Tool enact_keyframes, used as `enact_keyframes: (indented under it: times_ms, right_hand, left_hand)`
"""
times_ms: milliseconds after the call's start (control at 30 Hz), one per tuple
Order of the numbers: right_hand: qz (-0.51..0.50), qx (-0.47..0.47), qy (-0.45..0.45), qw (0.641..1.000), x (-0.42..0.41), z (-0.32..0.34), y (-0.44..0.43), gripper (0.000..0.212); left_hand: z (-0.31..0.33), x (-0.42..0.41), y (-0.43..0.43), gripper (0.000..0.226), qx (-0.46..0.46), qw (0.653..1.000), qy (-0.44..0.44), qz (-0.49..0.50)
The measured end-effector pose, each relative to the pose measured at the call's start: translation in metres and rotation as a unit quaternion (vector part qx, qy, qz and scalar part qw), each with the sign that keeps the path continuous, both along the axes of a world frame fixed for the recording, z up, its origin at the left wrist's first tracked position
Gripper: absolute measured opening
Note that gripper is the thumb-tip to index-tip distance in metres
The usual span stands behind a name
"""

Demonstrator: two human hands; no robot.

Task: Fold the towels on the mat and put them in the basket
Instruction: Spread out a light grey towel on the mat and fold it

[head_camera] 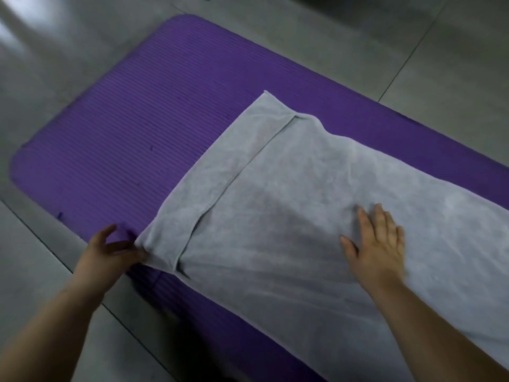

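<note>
A large grey towel (289, 194) lies spread on the purple ribbed mat (137, 119), running from the mat's middle out past the right edge of the view. Its left end is doubled, with an upper layer ending short of the lower one. My left hand (110, 252) pinches the towel's near left corner at the mat's front edge. My right hand (377, 244) lies flat on the towel, fingers straight and spread, pressing it down. No basket is in view.
The mat lies on a grey tiled floor (55, 64) with dark grout lines. The mat's left half is bare purple foam. A dark shape sits at the top edge of the view.
</note>
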State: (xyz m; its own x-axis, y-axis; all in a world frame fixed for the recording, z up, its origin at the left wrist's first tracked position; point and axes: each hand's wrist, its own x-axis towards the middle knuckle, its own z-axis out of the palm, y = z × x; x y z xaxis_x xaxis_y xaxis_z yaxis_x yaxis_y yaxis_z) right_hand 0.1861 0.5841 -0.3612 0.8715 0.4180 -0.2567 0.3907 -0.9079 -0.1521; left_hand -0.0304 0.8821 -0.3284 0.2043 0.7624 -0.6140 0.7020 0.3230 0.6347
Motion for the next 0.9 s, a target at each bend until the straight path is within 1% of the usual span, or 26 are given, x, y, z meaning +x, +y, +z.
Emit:
enact_keyframes:
  times_ms: [67,133,167,233,300,367,400,467,567,633,667,767,900]
  right_hand:
    - [-0.001,0.004,-0.011,1.000,0.000,-0.004,0.000,0.078]
    - [0.003,0.013,-0.038,0.999,0.001,-0.017,0.001,0.079]
    - [0.001,0.024,-0.061,0.998,0.001,-0.022,0.003,0.075]
    - [-0.007,0.036,-0.096,0.995,0.003,-0.029,0.007,0.071]
    - [-0.004,0.025,-0.113,0.993,0.004,-0.032,0.008,0.076]
    - [-0.004,0.024,-0.128,0.991,0.004,-0.034,0.008,0.075]
    - [-0.003,0.029,-0.135,0.990,0.005,-0.036,0.007,0.073]
    - [0.001,0.038,-0.144,0.989,0.005,-0.038,0.006,0.065]
    - [0.013,0.055,-0.148,0.987,0.008,-0.042,0.002,0.058]
    - [0.019,0.064,-0.149,0.987,0.009,-0.043,0.001,0.059]
    - [0.015,0.070,-0.149,0.986,0.011,-0.044,0.000,0.060]
    - [0.005,0.077,-0.158,0.984,0.012,-0.042,0.000,0.061]
    - [0.011,0.099,-0.180,0.979,0.013,-0.043,-0.002,0.058]
  left_hand:
    - [0.005,0.010,0.007,0.060,0.085,0.993,0.048,-0.068]
    - [0.009,0.033,0.010,0.039,0.209,0.959,0.084,-0.172]
    - [0.011,0.051,0.009,0.031,0.250,0.940,0.080,-0.220]
    - [0.010,0.094,0.008,0.023,0.305,0.898,0.029,-0.314]
    - [0.003,0.145,0.010,0.026,0.347,0.845,-0.029,-0.406]
    - [-0.008,0.199,0.014,0.030,0.361,0.801,-0.049,-0.474]
    - [-0.012,0.225,0.015,0.034,0.361,0.785,-0.037,-0.501]
    - [-0.014,0.275,0.015,0.044,0.356,0.760,0.014,-0.543]
    - [-0.019,0.327,0.015,0.053,0.347,0.734,0.063,-0.581]
    - [-0.024,0.345,0.012,0.046,0.343,0.711,0.079,-0.608]
    - [-0.026,0.350,0.011,0.040,0.348,0.706,0.081,-0.611]
    - [-0.022,0.360,0.013,0.029,0.372,0.707,0.091,-0.594]
    - [-0.013,0.375,0.017,0.030,0.395,0.715,0.115,-0.565]
